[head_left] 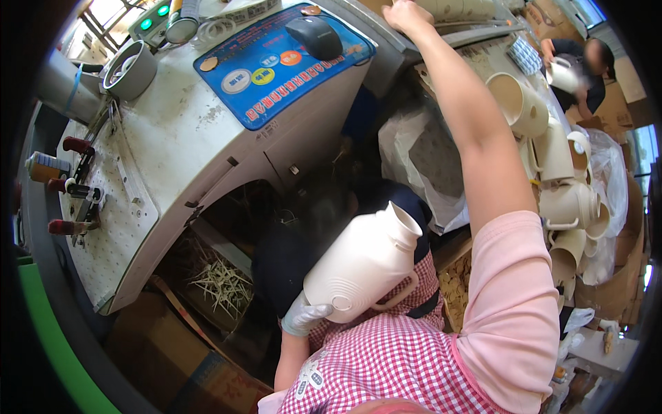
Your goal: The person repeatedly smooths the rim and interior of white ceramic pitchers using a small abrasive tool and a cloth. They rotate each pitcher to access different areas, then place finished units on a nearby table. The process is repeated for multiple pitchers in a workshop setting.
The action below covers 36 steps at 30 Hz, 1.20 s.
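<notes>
A cream plastic jug lies tilted across my lap, its open neck up and to the right and its side handle toward me. My left hand, in a thin pale glove, is wrapped round the lower end of the jug. Some of its fingers are hidden behind the jug. Stretched far forward, my bare right hand is at the top edge of the view, beside a grey table edge and cream cylindrical pieces. Its fingers are curled, and what they hold, if anything, is hidden.
On the left a white machine table carries a blue mat, a black mouse, a grey tape ring and red-handled toggle clamps. Several cream jugs are piled at right. A co-worker handles a jug beyond them.
</notes>
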Available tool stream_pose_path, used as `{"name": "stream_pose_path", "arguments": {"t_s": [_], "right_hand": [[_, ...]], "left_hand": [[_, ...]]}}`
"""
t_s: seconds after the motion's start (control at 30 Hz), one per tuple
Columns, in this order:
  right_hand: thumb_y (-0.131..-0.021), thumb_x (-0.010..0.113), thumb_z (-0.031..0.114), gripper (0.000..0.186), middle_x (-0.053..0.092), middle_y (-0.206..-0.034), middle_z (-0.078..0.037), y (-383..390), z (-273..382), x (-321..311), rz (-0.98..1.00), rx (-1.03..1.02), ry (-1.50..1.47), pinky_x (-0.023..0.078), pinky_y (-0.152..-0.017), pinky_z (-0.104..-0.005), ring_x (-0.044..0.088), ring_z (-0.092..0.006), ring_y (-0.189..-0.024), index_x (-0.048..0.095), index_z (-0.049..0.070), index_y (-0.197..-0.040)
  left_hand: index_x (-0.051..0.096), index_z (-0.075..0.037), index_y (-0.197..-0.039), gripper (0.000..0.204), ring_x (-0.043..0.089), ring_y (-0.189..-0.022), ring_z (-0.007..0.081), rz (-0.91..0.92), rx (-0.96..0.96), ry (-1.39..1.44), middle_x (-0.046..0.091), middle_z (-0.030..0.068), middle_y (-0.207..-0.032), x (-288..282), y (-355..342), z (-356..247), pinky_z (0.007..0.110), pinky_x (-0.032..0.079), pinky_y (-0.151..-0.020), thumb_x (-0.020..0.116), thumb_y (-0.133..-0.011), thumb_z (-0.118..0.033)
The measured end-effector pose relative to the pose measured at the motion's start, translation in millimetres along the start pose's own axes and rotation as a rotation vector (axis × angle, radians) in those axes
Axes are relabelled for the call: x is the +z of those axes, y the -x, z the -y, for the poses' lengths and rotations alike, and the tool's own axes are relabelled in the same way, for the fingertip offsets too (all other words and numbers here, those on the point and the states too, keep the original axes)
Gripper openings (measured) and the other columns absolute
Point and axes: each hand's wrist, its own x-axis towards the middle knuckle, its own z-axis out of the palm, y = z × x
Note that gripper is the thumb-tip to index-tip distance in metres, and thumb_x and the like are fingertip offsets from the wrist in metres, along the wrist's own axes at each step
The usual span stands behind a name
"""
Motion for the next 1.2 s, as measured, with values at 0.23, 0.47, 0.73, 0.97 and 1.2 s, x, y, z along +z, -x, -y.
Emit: {"name": "stream_pose_path", "arguments": {"t_s": [0.23,0.47,0.73,0.97,1.2], "right_hand": [[-0.092,0.069,0.038,0.049,0.073,-0.102,-0.026,138,-27,-93,-0.028,-0.383,-0.533,0.057,-0.083,-0.0427,0.073,-0.0308,-0.094,0.067,-0.004,-0.117],[-0.101,0.064,0.033,0.03,0.073,-0.077,-0.003,394,-263,-130,1.334,-0.157,-0.766,0.053,-0.055,-0.0235,0.067,-0.0104,-0.061,0.074,0.005,-0.098],[-0.085,0.073,0.008,0.025,0.072,-0.098,-0.018,596,-435,44,0.428,0.169,-0.112,0.055,-0.088,-0.0466,0.068,-0.0411,-0.099,0.066,0.0,-0.108],[-0.084,0.074,0.011,0.04,0.07,-0.112,-0.027,632,-460,85,0.406,0.191,-0.174,0.054,-0.09,-0.049,0.066,-0.0443,-0.108,0.067,-0.002,-0.121],[-0.102,0.065,0.029,0.028,0.069,-0.09,-0.013,593,-403,4,0.202,0.246,-0.197,0.053,-0.081,-0.0415,0.066,-0.0331,-0.082,0.077,0.007,-0.114]], "left_hand": [[0.043,0.007,-0.149,0.098,0.059,-0.126,0.0265,-0.039,0.096,-0.121,0.06,0.0153,-0.139,-3,-2,5,0.041,0.047,-0.109,0.092,-0.071,-0.027],[0.044,-0.002,-0.151,0.079,0.053,-0.134,0.0275,-0.284,0.413,-0.288,0.052,0.0112,-0.149,17,48,46,0.052,0.044,-0.112,0.073,-0.09,-0.043],[0.054,0.0,-0.141,0.045,0.06,-0.128,0.0166,-0.39,0.54,-0.05,0.059,0.0102,-0.144,69,37,57,0.037,0.053,-0.108,0.064,-0.103,-0.021],[0.056,-0.007,-0.143,0.046,0.059,-0.13,0.0221,-0.255,0.452,0.251,0.061,0.0085,-0.142,77,36,66,0.042,0.051,-0.109,0.065,-0.1,-0.02],[0.052,-0.005,-0.142,0.041,0.06,-0.128,0.0205,-0.268,0.453,0.158,0.062,0.0087,-0.138,93,36,59,0.041,0.05,-0.109,0.06,-0.105,-0.019]]}}
